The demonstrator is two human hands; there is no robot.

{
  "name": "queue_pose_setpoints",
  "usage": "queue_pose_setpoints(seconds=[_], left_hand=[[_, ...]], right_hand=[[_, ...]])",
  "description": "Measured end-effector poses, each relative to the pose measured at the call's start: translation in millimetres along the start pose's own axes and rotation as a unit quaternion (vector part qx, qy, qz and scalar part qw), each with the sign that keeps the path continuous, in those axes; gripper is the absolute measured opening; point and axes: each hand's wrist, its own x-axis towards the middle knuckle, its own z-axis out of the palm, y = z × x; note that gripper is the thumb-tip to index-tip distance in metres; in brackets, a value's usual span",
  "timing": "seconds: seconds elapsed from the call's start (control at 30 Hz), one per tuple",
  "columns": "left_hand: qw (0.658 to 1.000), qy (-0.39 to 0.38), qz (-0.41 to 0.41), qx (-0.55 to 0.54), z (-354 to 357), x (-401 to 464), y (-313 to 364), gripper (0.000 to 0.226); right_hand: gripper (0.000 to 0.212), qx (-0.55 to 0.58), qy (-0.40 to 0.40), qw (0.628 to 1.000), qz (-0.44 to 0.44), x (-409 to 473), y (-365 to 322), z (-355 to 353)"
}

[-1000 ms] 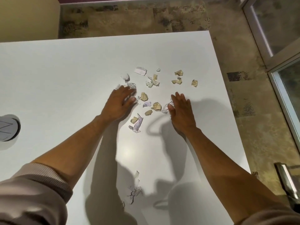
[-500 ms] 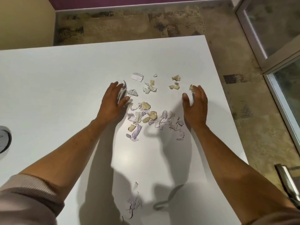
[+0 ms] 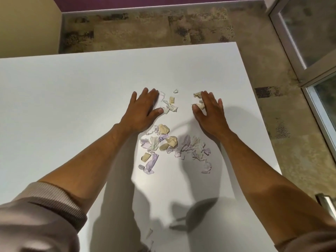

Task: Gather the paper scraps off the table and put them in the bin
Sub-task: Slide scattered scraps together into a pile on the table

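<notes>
White table (image 3: 72, 99), both hands now farther out, scraps (image 3: 163, 142) gathered nearer

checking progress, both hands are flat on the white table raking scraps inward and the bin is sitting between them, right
Not quite. The head view shows no bin at all; between the left hand and right hand on the white table lie only paper scraps.

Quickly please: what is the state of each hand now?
Left hand: open, flat on the table, beside scraps.
Right hand: open, cupped over tan scraps, gripping nothing.
</notes>
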Motion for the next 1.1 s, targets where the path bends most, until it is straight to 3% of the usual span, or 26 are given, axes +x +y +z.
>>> queue_pose_setpoints(seconds=[0.13,0.2,0.37,0.43,0.67,1.0,1.1], left_hand=[[0.994,0.004,0.032,-0.107,-3.0,-1.3,-4.7,0.066],[0.992,0.013,0.009,-0.125,-6.1,6.6,-5.8,0.069],[0.997,-0.07,0.02,0.019,-6.4,33.0,7.6,0.092],[0.994,-0.092,0.04,0.047,-4.0,42.0,12.4,0.094],[0.99,-0.114,0.08,0.029,5.1,27.7,18.6,0.091],[0.983,-0.142,0.111,-0.045,15.8,-47.0,34.1,0.079],[0.977,-0.156,0.091,-0.116,11.3,-70.4,42.0,0.075]], right_hand=[[0.052,0.179,0.026,0.983,0.029,-0.4,-3.3,-15.6],[0.056,0.195,0.041,0.979,0.037,5.7,-6.2,-16.3],[0.059,-0.025,-0.051,0.997,-0.044,33.1,-19.5,2.1],[0.054,-0.055,-0.076,0.992,-0.085,42.1,-26.0,7.2],[0.05,-0.08,-0.101,0.979,-0.156,21.4,-32.2,14.3],[0.05,-0.057,-0.187,0.971,-0.136,-60.4,-37.8,14.2],[0.05,-0.018,-0.187,0.972,-0.143,-88.7,-38.7,5.1]])
